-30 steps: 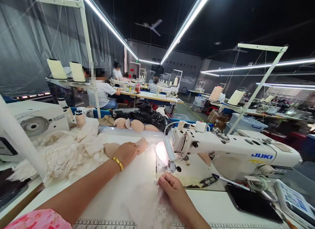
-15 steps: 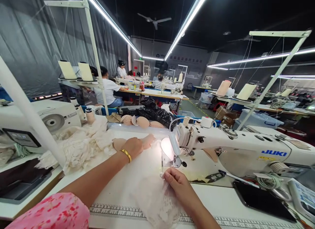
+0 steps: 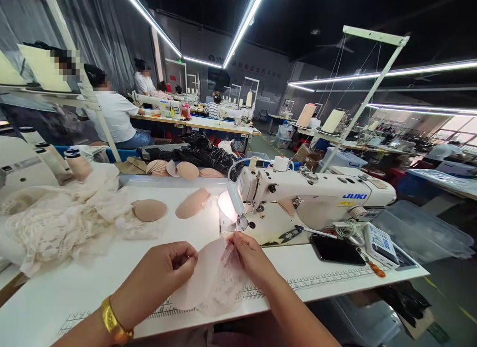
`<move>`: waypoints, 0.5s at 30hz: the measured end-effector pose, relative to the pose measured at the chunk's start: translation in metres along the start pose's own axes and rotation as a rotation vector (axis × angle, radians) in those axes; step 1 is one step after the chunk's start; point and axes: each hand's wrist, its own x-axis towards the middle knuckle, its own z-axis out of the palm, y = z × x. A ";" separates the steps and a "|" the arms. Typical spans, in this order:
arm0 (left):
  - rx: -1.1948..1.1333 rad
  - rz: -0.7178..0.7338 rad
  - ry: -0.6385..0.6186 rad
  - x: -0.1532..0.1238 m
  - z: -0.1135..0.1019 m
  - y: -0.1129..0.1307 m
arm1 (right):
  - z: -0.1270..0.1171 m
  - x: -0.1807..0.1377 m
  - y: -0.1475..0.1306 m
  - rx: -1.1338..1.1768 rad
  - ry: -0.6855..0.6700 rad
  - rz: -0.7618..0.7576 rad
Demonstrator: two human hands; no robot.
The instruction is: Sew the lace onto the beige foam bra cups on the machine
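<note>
Left hand (image 3: 160,272): mine, fingers curled, thumb near forefinger, at the sheer fabric (image 3: 210,275); whether pinching, I cannot tell.
Right hand (image 3: 251,260): mine, fingertips pinching the fabric's upper edge.
Fabric: pale, lace-patterned at right, over the ruled strip (image 3: 305,281), before the sewing machine (image 3: 324,198).

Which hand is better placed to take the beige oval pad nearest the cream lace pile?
Probably the left hand: it is nearer that beige oval pad, while the right hand pinches sheer pale lace fabric.
</note>
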 end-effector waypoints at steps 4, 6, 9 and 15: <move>0.096 0.005 -0.055 0.000 0.019 -0.007 | 0.000 -0.011 -0.008 -0.132 -0.019 -0.066; 0.178 0.116 -0.024 0.003 0.021 -0.006 | 0.004 -0.019 -0.016 -0.286 -0.013 -0.085; 0.168 0.437 0.061 0.011 0.017 0.000 | 0.011 -0.032 -0.031 -0.504 -0.039 -0.181; 0.033 0.318 -0.562 0.038 -0.006 0.005 | 0.008 -0.035 -0.051 -0.680 -0.007 -0.526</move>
